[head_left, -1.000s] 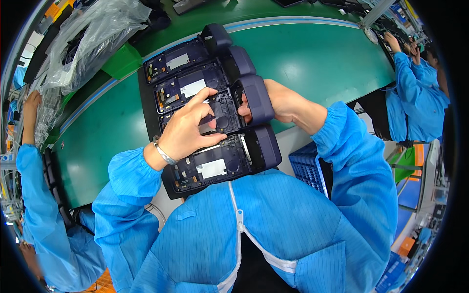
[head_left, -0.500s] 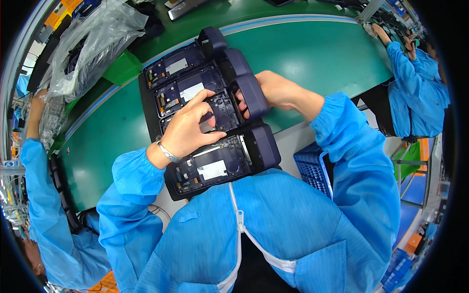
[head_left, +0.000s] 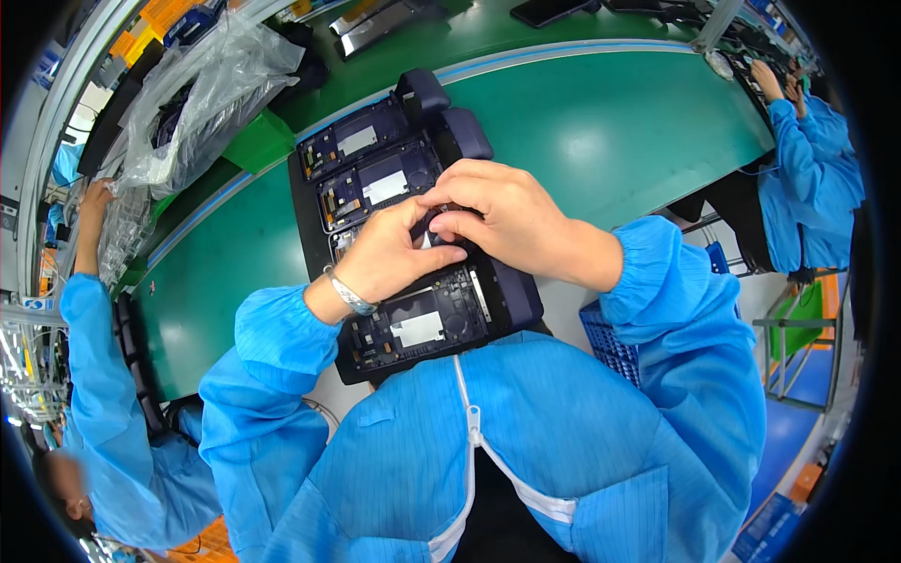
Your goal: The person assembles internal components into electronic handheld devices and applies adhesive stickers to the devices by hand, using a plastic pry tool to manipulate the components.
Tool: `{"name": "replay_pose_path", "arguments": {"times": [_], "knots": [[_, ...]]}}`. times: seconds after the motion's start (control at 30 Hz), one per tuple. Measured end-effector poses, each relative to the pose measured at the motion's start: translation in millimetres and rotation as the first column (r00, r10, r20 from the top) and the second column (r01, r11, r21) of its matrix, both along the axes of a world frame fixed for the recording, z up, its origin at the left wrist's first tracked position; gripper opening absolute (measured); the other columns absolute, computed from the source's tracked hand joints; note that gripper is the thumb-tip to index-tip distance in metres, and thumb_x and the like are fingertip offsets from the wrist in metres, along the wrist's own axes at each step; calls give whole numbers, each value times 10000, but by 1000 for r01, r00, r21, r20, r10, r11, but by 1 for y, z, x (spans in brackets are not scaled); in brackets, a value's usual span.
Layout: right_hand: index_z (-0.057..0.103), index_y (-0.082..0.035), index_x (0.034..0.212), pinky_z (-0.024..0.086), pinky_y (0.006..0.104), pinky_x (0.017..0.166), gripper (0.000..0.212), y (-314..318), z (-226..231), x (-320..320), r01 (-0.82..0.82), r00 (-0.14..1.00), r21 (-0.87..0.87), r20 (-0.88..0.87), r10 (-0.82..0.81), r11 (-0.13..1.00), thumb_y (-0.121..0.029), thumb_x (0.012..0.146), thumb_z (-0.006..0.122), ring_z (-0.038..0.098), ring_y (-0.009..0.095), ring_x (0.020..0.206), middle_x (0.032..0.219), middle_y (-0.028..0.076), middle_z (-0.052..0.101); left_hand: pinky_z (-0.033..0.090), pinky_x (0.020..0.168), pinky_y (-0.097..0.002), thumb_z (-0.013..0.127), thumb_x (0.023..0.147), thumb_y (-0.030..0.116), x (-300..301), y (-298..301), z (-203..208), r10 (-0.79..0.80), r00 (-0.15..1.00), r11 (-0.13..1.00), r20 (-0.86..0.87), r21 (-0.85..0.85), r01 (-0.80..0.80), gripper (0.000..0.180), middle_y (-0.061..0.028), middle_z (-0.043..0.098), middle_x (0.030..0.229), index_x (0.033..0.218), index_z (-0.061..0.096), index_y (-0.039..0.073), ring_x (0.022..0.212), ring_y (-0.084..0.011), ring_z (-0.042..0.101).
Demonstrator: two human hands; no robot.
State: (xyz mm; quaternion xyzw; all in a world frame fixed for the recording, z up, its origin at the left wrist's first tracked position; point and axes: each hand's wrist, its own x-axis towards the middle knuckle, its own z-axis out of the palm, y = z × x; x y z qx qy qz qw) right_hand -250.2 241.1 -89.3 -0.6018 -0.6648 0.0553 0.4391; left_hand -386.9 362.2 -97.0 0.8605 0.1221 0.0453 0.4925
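Observation:
Several dark electronic device housings lie in a row, each with a deep raised block at its right end and a pale rectangle inside. Two far housings (head_left: 343,126) show at the back, and the nearest housing (head_left: 455,314) lies close to my body. My left hand (head_left: 389,253) and my right hand (head_left: 516,220) meet over the housing between these, covering most of it. The fingers of both hands are bent and pinched together, tips close to each other. Whatever they grip is hidden behind the fingers. A dark tray (head_left: 307,220) sits under the row.
The green work surface (head_left: 582,113) spreads behind and to both sides. Clear plastic bags (head_left: 211,89) and a green bin (head_left: 258,141) stand at the left back. A blue crate (head_left: 605,338) is low on the right. Co-workers in blue sleeves (head_left: 812,178) sit at either side.
My right hand has left the raised block and come left to meet my left hand. Both hands' fingers are now closed together. The view has shifted slightly.

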Motion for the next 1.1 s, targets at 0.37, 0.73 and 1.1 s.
{"name": "replay_pose_path", "arguments": {"times": [0.37, 0.73, 1.1], "knots": [[590, 0, 862, 497, 244, 662, 85, -14, -1, 24, 12, 814, -152, -573, -97, 988, -11, 784, 621, 621, 137, 781, 821, 47, 633, 263, 439, -159, 659, 823, 166, -1, -6, 3, 35, 995, 849, -90, -523, -77, 269, 0, 568, 871, 1042, 543, 61, 572, -6, 397], [578, 23, 884, 514, 233, 674, 92, -26, 4, 27, -17, 637, -233, -752, -169, 972, -19, 811, 615, 626, 125, 762, 829, 81, 628, 230, 381, -155, 637, 842, 162, -1, -4, 3, 276, 958, 786, -82, -554, -274, 221, -40, 645, 821, 1011, 595, 25, 453, 9, 332], [549, 53, 1022, 537, 280, 705, 229, -49, 6, 12, -136, 324, -229, -930, -175, 964, -93, 854, 603, 636, 176, 769, 872, 124, 624, 341, 526, -158, 706, 742, 20, -2, -26, 5, 406, 878, 895, 252, -302, -327, 117, 22, 615, 785, 827, 626, 27, 589, -3, 428]]}}
